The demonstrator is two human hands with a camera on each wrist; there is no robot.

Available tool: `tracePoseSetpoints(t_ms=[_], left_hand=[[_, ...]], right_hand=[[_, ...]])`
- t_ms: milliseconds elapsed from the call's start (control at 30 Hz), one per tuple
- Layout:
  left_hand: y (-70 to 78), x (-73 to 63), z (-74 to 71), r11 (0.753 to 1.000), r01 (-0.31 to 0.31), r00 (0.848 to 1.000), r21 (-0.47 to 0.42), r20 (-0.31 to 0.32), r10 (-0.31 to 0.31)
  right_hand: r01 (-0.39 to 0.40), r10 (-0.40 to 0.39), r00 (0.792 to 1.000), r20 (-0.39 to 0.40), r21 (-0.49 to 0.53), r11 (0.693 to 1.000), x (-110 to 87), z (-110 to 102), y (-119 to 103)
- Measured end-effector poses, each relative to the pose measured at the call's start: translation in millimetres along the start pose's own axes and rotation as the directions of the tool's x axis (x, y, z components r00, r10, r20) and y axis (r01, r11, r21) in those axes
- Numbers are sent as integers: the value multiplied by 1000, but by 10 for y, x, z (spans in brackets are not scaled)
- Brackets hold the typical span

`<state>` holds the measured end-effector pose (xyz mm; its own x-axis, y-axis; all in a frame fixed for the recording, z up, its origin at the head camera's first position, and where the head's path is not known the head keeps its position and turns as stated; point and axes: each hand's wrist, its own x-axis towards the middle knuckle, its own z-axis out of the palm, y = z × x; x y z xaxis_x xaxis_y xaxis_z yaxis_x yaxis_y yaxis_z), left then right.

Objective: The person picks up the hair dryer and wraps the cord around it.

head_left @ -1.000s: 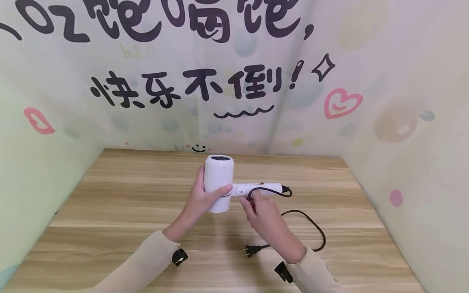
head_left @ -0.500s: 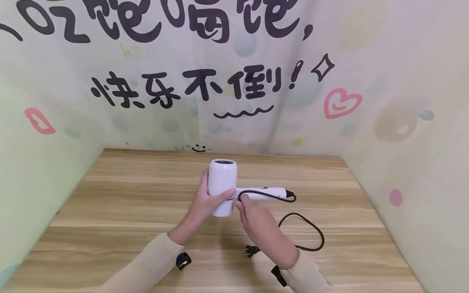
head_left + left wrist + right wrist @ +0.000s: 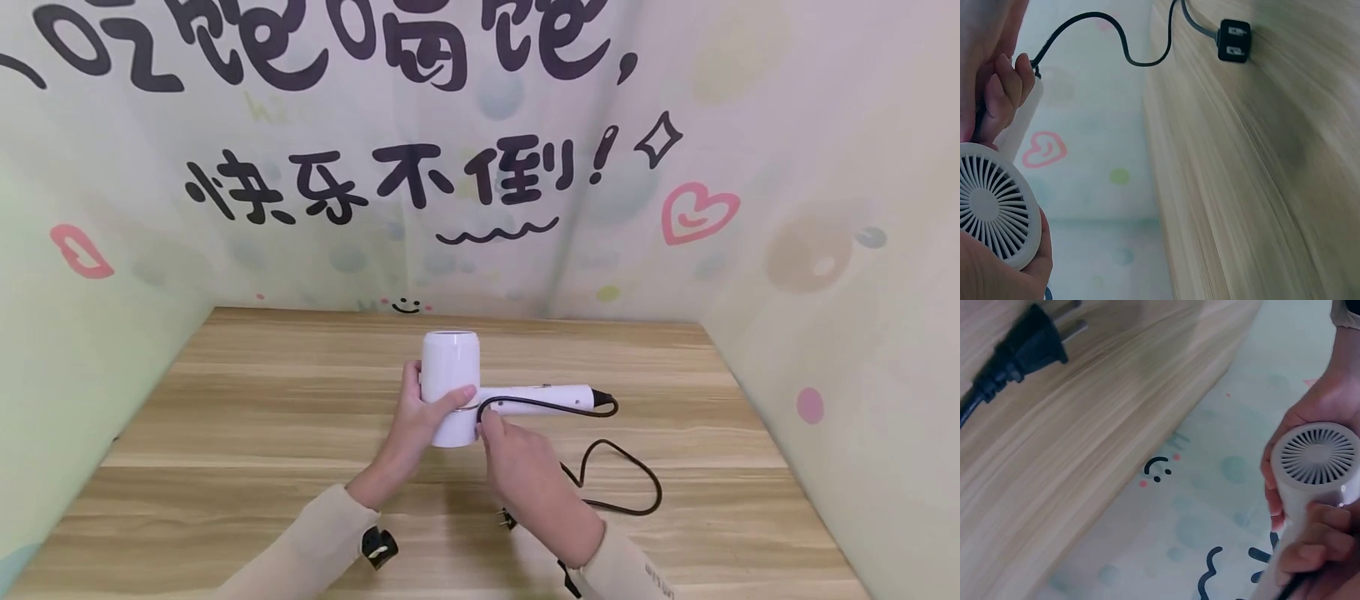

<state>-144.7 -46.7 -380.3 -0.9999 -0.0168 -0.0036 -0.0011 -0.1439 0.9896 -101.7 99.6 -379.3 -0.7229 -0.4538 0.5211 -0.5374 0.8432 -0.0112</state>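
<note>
A white hair dryer (image 3: 452, 367) is held over the wooden table, its barrel upright and its handle (image 3: 543, 398) pointing right. My left hand (image 3: 420, 417) grips the barrel, thumb across the front. With curled fingers, my right hand (image 3: 525, 467) pinches the black cord (image 3: 555, 406) near the joint of barrel and handle; the cord runs back along the handle from its end. Both wrist views show the slotted round grille (image 3: 985, 205) at the barrel's end. The two-pin plug (image 3: 1234, 41) lies on the table, mostly hidden behind my right hand in the head view.
A loop of cord (image 3: 660, 492) lies on the wooden table (image 3: 262, 433) right of my right hand. Behind the table stands a pale wall (image 3: 315, 275) with black lettering, and pale walls also rise at the left and right sides.
My right hand has drawn the cord leftward along the handle toward the barrel. The hair dryer has lowered slightly and tilted, so its top opening barely shows. The cord loop on the table has changed shape.
</note>
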Motion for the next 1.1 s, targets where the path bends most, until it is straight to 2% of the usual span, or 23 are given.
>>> tracePoseSetpoints(t_ms=[67, 133, 200, 267, 333, 367, 400, 433, 467, 567, 633, 667, 700, 800, 933, 1000, 1100], left_hand=[[-1, -11, 9, 999, 6, 1000, -40, -5, -6], [1, -22, 22, 997, 9, 1000, -79, -6, -10], [3, -34, 36, 994, 6, 1000, -111, -3, -6], [6, -44, 46, 990, 3, 1000, -142, 2, -3], [10, -56, 52, 986, 2, 1000, -166, 9, -1], [13, -63, 54, 984, 4, 1000, -176, 15, -1], [16, -69, 55, 983, 3, 1000, -183, 22, 1], [18, -72, 54, 983, 2, 1000, -186, 30, 3], [21, -75, 53, 983, 0, 999, -185, 40, 7], [34, -78, 46, 984, -11, 997, -179, 72, 24], [47, -74, 35, 987, -18, 995, -158, 95, 33], [58, -74, 29, 991, -21, 994, -133, 103, 35], [66, -73, 21, 994, -28, 993, -102, 110, 39], [86, -73, -4, 999, -52, 989, 16, 138, 49], [104, -92, -20, 980, -127, 981, 154, 165, 101], [101, -112, -9, 968, -167, 977, 186, 162, 137], [83, -138, 25, 956, -212, 974, 202, 128, 189]], right_hand=[[25, -24, 994, -103, 2, 1000, -4, 26, 24], [40, -36, 979, -201, 17, 999, -4, 52, 50], [30, -10, 966, -257, 73, 997, -7, 71, 73], [-2, 47, 964, -261, 172, 985, -13, 81, 88], [-76, 143, 969, -201, 307, 949, -24, 79, 97], [-136, 204, 969, -138, 389, 911, -29, 78, 100], [-203, 262, 963, -64, 471, 858, -31, 75, 105], [-278, 319, 947, 20, 544, 791, -30, 73, 112], [-355, 368, 923, 108, 606, 712, -25, 72, 123], [-547, 456, 819, 347, 711, 441, -1, 65, 164], [-614, 467, 762, 448, 729, 303, 10, 56, 192], [-632, 463, 743, 483, 734, 248, 13, 54, 203], [-646, 457, 728, 511, 734, 209, 12, 48, 210], [-665, 447, 702, 555, 735, 133, 5, 39, 210], [-651, 453, 699, 553, 754, 85, 6, 31, 201], [-657, 459, 692, 558, 750, 78, 6, 31, 197], [-671, 469, 682, 561, 735, 97, 6, 42, 175]])
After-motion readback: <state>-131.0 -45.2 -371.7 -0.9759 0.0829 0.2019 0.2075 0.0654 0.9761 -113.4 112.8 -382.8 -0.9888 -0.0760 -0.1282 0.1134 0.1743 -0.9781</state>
